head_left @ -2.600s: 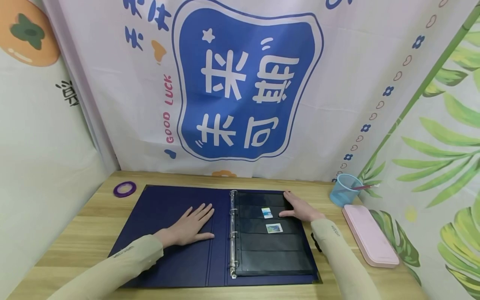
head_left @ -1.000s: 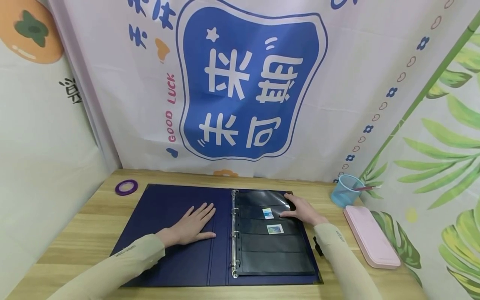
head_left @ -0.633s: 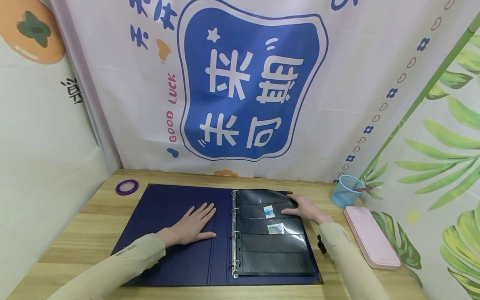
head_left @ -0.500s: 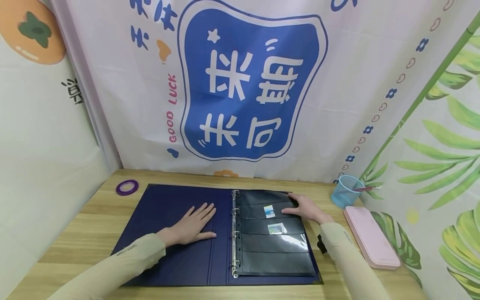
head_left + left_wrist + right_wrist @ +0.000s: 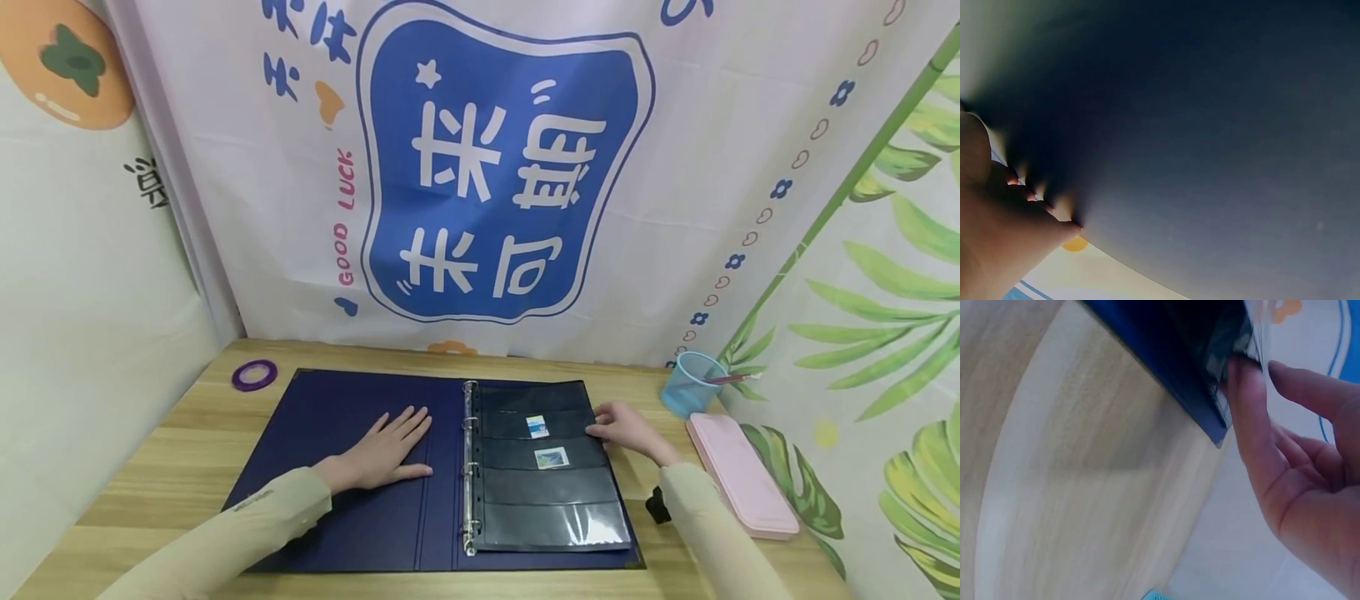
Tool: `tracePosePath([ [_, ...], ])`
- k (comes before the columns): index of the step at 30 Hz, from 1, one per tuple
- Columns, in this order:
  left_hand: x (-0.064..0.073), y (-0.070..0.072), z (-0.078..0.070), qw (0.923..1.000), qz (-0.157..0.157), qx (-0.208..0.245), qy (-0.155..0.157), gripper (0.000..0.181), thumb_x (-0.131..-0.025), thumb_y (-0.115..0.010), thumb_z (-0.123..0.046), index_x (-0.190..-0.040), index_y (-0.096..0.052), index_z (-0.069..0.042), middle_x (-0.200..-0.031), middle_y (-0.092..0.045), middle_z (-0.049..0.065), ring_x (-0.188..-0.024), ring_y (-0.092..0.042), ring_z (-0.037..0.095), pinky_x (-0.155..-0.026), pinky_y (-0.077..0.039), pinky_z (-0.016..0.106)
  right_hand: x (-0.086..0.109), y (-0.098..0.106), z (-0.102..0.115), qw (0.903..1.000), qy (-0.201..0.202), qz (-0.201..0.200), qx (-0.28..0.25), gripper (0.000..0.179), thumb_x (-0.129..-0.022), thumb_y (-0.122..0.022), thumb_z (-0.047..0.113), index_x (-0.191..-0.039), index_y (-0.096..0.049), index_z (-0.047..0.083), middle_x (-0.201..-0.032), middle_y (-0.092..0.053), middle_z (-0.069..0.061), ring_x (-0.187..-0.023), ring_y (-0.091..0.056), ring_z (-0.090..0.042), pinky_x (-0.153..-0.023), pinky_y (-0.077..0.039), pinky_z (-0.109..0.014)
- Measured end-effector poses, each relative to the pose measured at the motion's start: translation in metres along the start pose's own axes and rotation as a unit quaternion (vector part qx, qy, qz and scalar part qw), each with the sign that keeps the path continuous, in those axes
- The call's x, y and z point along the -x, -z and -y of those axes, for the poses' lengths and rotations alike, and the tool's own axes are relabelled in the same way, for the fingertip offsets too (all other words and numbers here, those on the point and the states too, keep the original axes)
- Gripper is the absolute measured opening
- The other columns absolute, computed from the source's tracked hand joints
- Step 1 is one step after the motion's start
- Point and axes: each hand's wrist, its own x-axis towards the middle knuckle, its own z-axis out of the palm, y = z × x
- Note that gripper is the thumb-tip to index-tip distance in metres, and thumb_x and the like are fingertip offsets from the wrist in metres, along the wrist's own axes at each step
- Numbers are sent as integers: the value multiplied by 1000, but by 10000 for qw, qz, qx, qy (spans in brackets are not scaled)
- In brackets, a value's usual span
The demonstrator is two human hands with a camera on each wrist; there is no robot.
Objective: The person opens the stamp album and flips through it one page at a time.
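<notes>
A dark blue ring binder (image 5: 360,492), a stamp album, lies open on the table. On its metal rings sits a black pocket page (image 5: 547,525) holding two stamps, an upper blue-and-white stamp (image 5: 537,427) and a lower green-blue stamp (image 5: 552,457). My left hand (image 5: 378,454) rests flat on the inside of the left cover, fingers spread. At the page's right edge, my right hand (image 5: 626,429) pinches the sheet between thumb and forefinger. The right wrist view shows the forefinger (image 5: 1249,406) under the slightly lifted edge; the other fingers are bent.
A purple tape roll (image 5: 254,375) lies at the table's back left. At the back right stand a blue pen cup (image 5: 690,385) with a pen in it and, before it, a pink case (image 5: 742,475). Printed cloth walls border the table (image 5: 150,475).
My right hand has slid from the page's upper right area outward and down along its edge, fingers drawing together on it. Glare on the page shifts downward. My left hand stays in place.
</notes>
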Motion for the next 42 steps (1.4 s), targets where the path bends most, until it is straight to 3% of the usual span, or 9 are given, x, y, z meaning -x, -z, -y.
tracePosePath([
  [4,1,1,0,10000,10,43,15,84,-97,-52,-58,-155,-30,-2,-164,-23,19,-152,-21,42,-117,-19,69,10,8,3,9985,-4,372,-409,35,-97,-62,12,-117,-61,-17,-92,-71,-18,-74,-70,-14,-70,-62,-37],
  [7,2,1,0,10000,21,39,18,84,-97,-52,-58,-155,-30,-2,-164,-23,19,-152,-21,42,-117,-19,69,13,14,11,9955,1,538,-785,28,-99,-59,13,-107,-60,-13,-78,-60,-2,-69,-62,-9,-70,-61,-36],
  [10,2,1,0,10000,33,51,16,84,-97,-51,-58,-155,-29,-2,-165,-23,18,-152,-20,42,-118,-19,68,15,22,22,9926,177,593,-1043,24,-101,-54,12,-103,-57,-12,-72,-52,3,-67,-55,-7,-70,-60,-32],
  [18,1,3,-2,10000,42,68,8,83,-97,-52,-57,-155,-30,-2,-164,-23,19,-152,-20,42,-117,-19,69,13,41,61,9948,394,165,-920,32,-103,-49,12,-115,-58,-16,-70,-50,4,-65,-54,-5,-66,-59,-25],
  [24,1,3,-2,9999,82,109,8,84,-97,-53,-57,-156,-29,-2,-164,-22,19,-153,-20,42,-118,-18,68,11,51,90,9974,403,-64,-591,36,-103,-50,15,-122,-59,-13,-67,-56,4,-64,-59,-8,-68,-61,-30],
  [33,1,4,-1,9999,83,142,-29,83,-97,-53,-56,-155,-29,-1,-164,-22,20,-152,-20,42,-117,-18,69,7,61,130,9975,518,18,-475,41,-103,-49,17,-132,-55,-11,-60,-52,5,-63,-61,-9,-72,-62,-31],
  [42,0,2,0,9999,84,75,-30,84,-97,-51,-58,-156,-29,-3,-165,-22,19,-153,-20,41,-117,-19,69,-1,65,152,9979,549,171,-296,36,-104,-49,16,-128,-60,-8,-59,-50,5,-63,-60,-11,-73,-62,-33],
])
